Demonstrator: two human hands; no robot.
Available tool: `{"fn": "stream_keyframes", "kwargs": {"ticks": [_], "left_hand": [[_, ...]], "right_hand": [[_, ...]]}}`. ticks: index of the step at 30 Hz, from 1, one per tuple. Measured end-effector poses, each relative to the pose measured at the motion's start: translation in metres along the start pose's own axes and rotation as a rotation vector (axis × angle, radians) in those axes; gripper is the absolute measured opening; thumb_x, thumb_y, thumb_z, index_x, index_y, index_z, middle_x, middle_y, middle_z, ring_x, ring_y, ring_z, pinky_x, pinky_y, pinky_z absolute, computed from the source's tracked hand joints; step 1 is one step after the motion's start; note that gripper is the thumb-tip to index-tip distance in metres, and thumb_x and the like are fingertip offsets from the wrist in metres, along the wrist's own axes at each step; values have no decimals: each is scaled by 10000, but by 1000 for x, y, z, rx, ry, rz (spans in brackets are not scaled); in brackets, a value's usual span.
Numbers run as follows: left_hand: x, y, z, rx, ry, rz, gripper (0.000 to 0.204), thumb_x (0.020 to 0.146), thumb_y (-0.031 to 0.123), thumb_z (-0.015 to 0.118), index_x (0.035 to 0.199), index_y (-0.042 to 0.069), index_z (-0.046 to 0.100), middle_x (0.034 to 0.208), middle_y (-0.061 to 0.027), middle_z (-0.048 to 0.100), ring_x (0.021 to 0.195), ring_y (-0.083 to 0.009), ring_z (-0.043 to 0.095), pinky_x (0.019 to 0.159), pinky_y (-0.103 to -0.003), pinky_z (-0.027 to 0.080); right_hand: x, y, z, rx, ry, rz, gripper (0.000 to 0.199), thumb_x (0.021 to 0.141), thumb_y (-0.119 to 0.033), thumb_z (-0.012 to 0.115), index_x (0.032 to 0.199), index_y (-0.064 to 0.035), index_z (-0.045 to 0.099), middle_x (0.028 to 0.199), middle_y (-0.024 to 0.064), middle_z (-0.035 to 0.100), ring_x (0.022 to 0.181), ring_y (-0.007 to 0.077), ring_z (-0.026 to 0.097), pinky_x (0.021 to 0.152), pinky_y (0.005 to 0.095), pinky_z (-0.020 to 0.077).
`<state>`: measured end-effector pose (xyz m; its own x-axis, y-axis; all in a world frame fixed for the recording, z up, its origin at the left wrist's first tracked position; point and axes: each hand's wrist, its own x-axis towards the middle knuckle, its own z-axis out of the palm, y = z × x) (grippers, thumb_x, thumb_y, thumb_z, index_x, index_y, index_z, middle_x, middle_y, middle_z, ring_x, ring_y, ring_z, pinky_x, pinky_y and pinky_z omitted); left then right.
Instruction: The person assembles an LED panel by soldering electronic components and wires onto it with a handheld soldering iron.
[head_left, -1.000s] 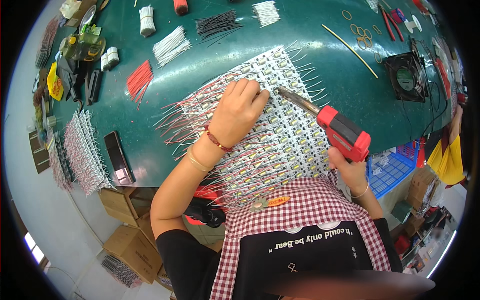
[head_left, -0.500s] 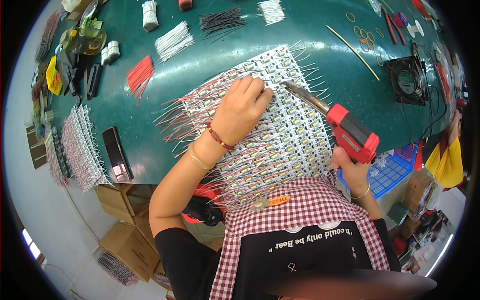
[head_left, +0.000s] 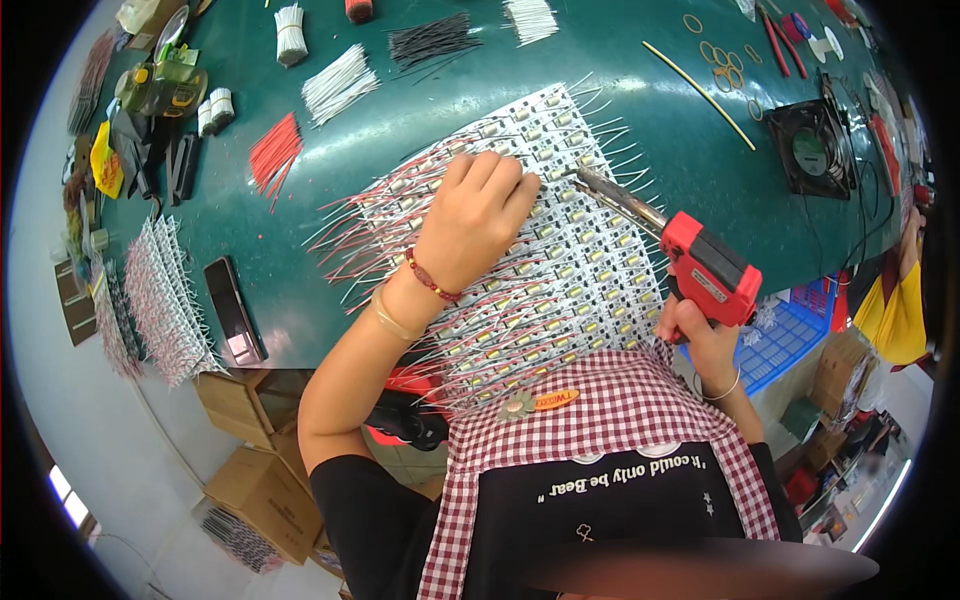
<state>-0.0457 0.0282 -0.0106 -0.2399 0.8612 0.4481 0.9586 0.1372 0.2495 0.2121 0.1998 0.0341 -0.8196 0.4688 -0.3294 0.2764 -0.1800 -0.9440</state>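
A wide panel of white circuit boards with small yellow parts lies before me. Red and white wires stick out along its left side, and white wires fringe the right. My left hand rests on the panel's upper part, its fingers curled and pinched together at the board. What they hold, if anything, is hidden under them. My right hand grips a red and black soldering gun at the panel's right edge. Its metal tip points up-left, over the boards just right of my left fingertips.
Bundles of red wires, white wires and black wires lie on the green table. A phone and wired boards sit at left. Right are a black fan, rubber bands and a blue basket.
The soldering gun's tip has drawn slightly to the right, away from my left fingers. My left hand keeps nearly the same place on the panel. The whole view has shifted a little.
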Motion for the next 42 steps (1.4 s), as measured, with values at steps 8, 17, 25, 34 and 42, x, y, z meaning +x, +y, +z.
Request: {"fn": "stream_keyframes", "kwargs": {"ticks": [8, 17, 25, 34, 42], "left_hand": [[-4, 11, 3, -112, -28, -18, 248, 742, 12, 654, 989, 19, 666, 813, -73, 474, 767, -233, 506, 708, -352, 428], [-4, 12, 3, -65, -35, 21, 237, 760, 25, 637, 995, 9, 664, 825, -74, 474, 779, -231, 515, 716, -351, 431], [-3, 14, 1, -42, -62, 14, 225, 771, 34, 639, 993, 5, 664, 838, -80, 474, 784, -235, 519, 726, -353, 437], [-3, 14, 2, -40, -53, 20, 222, 770, 33, 642, 989, 5, 665, 835, -80, 473, 775, -236, 517, 721, -354, 436], [-4, 14, 1, -41, -47, 25, 220, 775, 35, 644, 992, 3, 665, 835, -79, 473, 772, -235, 515, 712, -354, 431]], "right_hand": [[-9, 19, -7, -72, 30, 56, 194, 875, -34, 703, 1051, -8, 624, 783, 16, 623, 624, 78, 575, 551, 235, 462], [-11, 28, -8, -264, 57, -3, 271, 819, -73, 763, 1061, -3, 660, 865, 34, 687, 724, 110, 629, 659, 269, 508], [-8, 19, -8, -355, -5, -51, 247, 794, -81, 770, 1020, -12, 697, 852, 52, 707, 723, 115, 642, 655, 276, 510], [-10, 19, -4, -331, 58, -21, 244, 787, -88, 771, 1006, -11, 699, 835, 54, 701, 709, 121, 642, 650, 280, 508], [-17, 31, -10, -352, 16, -59, 238, 844, -76, 738, 1066, -19, 672, 921, 49, 683, 776, 126, 630, 704, 298, 515]]}}
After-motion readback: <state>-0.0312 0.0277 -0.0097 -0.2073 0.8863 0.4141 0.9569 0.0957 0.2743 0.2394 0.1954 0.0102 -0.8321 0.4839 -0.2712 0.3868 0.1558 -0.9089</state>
